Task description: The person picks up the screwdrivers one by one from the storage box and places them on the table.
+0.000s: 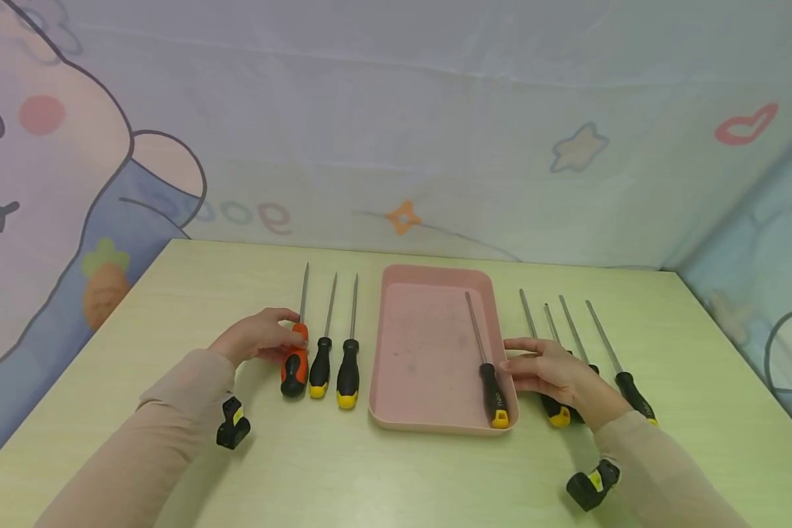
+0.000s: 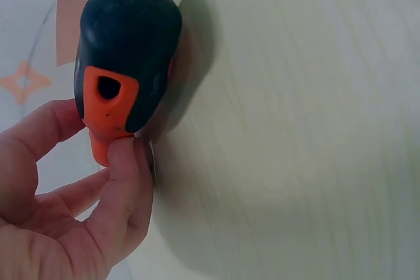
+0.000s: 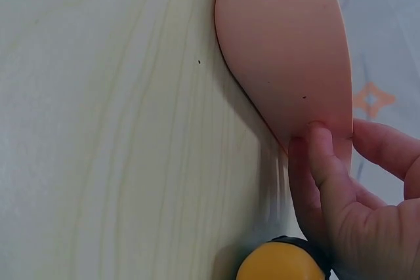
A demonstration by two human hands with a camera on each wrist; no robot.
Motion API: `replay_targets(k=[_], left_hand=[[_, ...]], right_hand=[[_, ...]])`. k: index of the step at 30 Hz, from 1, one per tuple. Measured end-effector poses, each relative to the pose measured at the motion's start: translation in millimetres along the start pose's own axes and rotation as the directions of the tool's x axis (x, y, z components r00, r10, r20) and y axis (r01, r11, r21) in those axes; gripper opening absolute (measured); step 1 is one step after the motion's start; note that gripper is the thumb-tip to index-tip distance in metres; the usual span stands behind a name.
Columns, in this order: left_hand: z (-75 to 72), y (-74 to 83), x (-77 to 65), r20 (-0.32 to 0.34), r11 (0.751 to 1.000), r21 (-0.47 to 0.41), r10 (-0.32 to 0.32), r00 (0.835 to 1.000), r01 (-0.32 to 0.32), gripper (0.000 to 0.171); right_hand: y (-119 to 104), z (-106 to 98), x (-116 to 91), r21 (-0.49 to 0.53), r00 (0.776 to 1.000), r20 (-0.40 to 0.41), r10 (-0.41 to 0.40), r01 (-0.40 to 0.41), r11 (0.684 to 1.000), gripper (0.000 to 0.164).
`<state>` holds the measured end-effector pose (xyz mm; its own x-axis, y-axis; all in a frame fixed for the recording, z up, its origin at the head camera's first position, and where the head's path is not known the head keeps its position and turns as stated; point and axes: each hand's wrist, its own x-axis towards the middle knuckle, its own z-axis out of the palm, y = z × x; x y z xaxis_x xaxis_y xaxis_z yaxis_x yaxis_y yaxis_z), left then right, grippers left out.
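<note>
In the head view, my left hand holds an orange-and-black screwdriver by its handle, blade pointing toward the back. The left wrist view shows thumb and fingers on either side of the handle. My right hand is at the right wall of a pink tray; the right wrist view shows fingertips on the tray's outer wall and at its rim. Inside the tray lies a black-and-yellow screwdriver, along the right side.
Two black-and-yellow screwdrivers lie between my left hand and the tray. Several more, one being a far-right screwdriver, lie to the right, partly hidden by my right hand. A printed cloth hangs behind the light wooden table.
</note>
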<state>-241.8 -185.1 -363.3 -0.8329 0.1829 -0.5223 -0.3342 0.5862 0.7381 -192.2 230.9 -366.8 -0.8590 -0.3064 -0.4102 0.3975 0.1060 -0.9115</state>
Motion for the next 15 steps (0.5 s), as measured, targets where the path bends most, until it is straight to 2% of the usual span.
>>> replay_targets(k=[15], left_hand=[[-2.4,2.3,-9.0,0.007,0.999,0.032,0.003,1.0,-0.003,0.059]], right_hand=[[0.7,-0.9,0.2,-0.002,1.0,0.004,-0.005,0.005,1.0,0.064]])
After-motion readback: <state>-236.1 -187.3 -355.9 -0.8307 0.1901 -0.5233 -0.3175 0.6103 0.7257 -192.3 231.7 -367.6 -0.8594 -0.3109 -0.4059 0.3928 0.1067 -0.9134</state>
